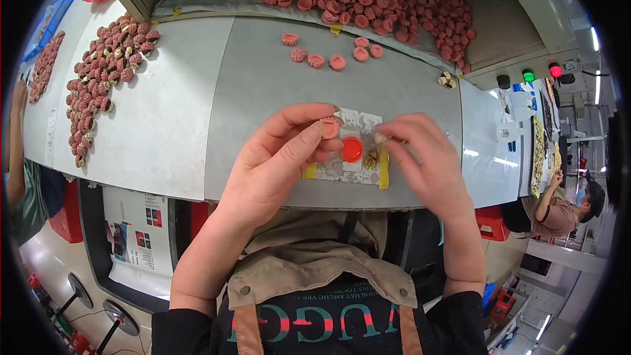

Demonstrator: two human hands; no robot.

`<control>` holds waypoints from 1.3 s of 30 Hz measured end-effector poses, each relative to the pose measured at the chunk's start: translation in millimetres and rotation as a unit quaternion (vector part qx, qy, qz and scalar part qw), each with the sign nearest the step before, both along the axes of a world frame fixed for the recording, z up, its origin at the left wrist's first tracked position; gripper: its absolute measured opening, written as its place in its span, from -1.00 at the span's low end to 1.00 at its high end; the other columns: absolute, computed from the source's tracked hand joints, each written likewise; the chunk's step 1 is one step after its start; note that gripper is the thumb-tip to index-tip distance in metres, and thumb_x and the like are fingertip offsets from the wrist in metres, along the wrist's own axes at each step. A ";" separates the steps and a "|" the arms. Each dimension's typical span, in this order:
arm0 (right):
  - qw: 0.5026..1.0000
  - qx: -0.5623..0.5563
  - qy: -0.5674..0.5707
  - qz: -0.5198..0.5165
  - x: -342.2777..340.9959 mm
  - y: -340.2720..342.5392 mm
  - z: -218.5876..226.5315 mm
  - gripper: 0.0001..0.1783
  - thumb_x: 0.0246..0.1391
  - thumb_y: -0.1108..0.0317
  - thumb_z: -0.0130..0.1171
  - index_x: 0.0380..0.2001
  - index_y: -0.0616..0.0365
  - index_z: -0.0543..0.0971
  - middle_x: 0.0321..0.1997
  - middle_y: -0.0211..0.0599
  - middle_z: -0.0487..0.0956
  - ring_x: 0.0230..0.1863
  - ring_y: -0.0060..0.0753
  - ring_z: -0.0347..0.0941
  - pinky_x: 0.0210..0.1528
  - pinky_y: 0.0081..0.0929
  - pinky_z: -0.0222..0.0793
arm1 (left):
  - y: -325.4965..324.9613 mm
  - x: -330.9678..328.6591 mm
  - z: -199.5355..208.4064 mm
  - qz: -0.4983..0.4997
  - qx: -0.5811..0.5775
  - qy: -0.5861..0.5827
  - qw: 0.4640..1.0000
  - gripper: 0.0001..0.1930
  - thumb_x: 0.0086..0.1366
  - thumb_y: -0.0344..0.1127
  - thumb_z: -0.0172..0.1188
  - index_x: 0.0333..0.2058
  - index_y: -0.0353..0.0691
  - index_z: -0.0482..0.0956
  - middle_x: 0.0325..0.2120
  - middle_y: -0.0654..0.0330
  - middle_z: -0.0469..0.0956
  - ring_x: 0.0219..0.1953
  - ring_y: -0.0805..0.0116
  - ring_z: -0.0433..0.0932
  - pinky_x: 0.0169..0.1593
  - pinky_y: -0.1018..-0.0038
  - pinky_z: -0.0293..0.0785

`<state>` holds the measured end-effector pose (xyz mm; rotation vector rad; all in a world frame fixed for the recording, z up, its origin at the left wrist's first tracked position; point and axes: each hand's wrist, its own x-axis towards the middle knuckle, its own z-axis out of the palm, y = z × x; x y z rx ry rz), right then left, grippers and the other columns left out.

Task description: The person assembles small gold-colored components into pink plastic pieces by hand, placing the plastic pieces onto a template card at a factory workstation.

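My left hand (269, 158) is closed, with a small pink scalloped cup-shaped piece (329, 127) between thumb and fingers, its hollow side showing. Opposite it, my right hand (424, 158) pinches a tiny pale bit (379, 138); its exact kind is too small to tell. Between and below the fingers lies a worn white board (358, 118), held at its sides by yellow tape (384, 172). On the board sits a round bright red dish (352, 150). Beside it is a small dark, greenish-yellow patch (371, 160).
Loose pink pieces (337, 62) lie beyond my hands, before a large heap (368, 0) under a metal housing. Pink-and-dark pieces with pale bits (98, 79) cover the table's left. Pale bits (447, 80) cluster at right. Co-workers are at the left edge and far right (565, 204).
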<state>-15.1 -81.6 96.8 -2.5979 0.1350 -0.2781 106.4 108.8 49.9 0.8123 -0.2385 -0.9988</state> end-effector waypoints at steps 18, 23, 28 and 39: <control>0.995 -0.082 -0.034 0.049 14.4 27.6 -18.8 -0.70 -0.16 0.52 0.30 -0.24 0.14 0.58 -0.31 -0.31 0.48 -0.28 -0.25 0.44 -0.28 -0.38 0.40 | 7.3 6.4 -4.1 -0.005 -0.043 0.045 0.998 -0.64 0.41 -0.30 -0.02 0.12 -0.30 0.33 -0.10 0.20 0.50 -0.21 0.55 0.45 -0.06 0.59 0.38; 0.993 -0.101 -0.030 0.060 11.2 28.0 -11.9 -0.69 -0.17 0.53 0.30 -0.25 0.15 0.58 -0.32 -0.31 0.48 -0.29 -0.24 0.44 -0.27 -0.38 0.40 | 5.4 6.3 -0.2 0.012 -0.045 0.087 0.995 -0.65 0.40 -0.32 -0.01 0.10 -0.31 0.35 -0.11 0.19 0.50 -0.22 0.56 0.46 -0.07 0.60 0.38; 0.992 -0.109 -0.032 0.048 9.6 23.1 -13.9 -0.73 -0.15 0.52 0.28 -0.28 0.16 0.57 -0.32 -0.31 0.48 -0.29 -0.22 0.43 -0.26 -0.37 0.40 | 6.3 6.8 -3.5 -0.023 -0.074 0.057 0.995 -0.67 0.40 -0.32 -0.01 0.09 -0.29 0.36 -0.11 0.19 0.50 -0.18 0.53 0.47 -0.04 0.57 0.40; 0.957 0.265 -0.111 -0.025 0.1 27.1 -10.9 -0.80 0.10 0.56 0.13 -0.16 0.25 0.50 -0.19 -0.24 0.47 -0.27 -0.48 0.43 -0.21 -0.58 0.36 | 2.4 3.0 4.1 -0.009 -0.001 0.043 0.999 -0.72 0.39 -0.30 0.02 0.03 -0.21 0.39 -0.17 0.24 0.52 -0.15 0.49 0.50 -0.05 0.57 0.42</control>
